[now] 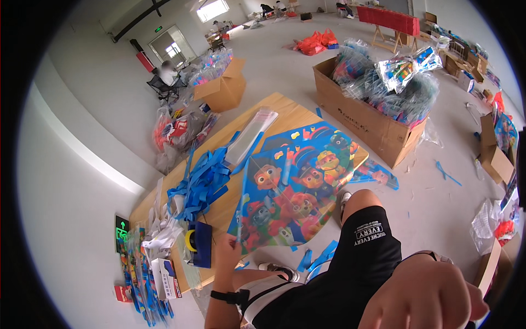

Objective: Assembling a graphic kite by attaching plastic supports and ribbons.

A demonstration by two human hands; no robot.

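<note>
A kite-shaped blue plastic sheet (296, 192) printed with colourful cartoon dogs lies over the wooden table and reaches past its near edge. At its lower left corner, my left hand (226, 253) pinches the edge between thumb and fingers. My right hand (424, 299) is close to the camera at the lower right, apart from the sheet, with its fingers curled in. Whatever those fingers may hold is hidden. A tangle of blue strips (205, 181) rests left of the sheet, and a blue tape dispenser (201, 245) with a yellow-rimmed roll stands near my left hand.
Clear plastic sleeves (252, 134) lie toward the far end of the wooden table (279, 104). Beyond it stands a large carton (367, 126) heaped with wrapped packs. Another carton (224, 90) is at the far left, near a seated person (168, 74). Blue scraps (449, 172) litter the floor.
</note>
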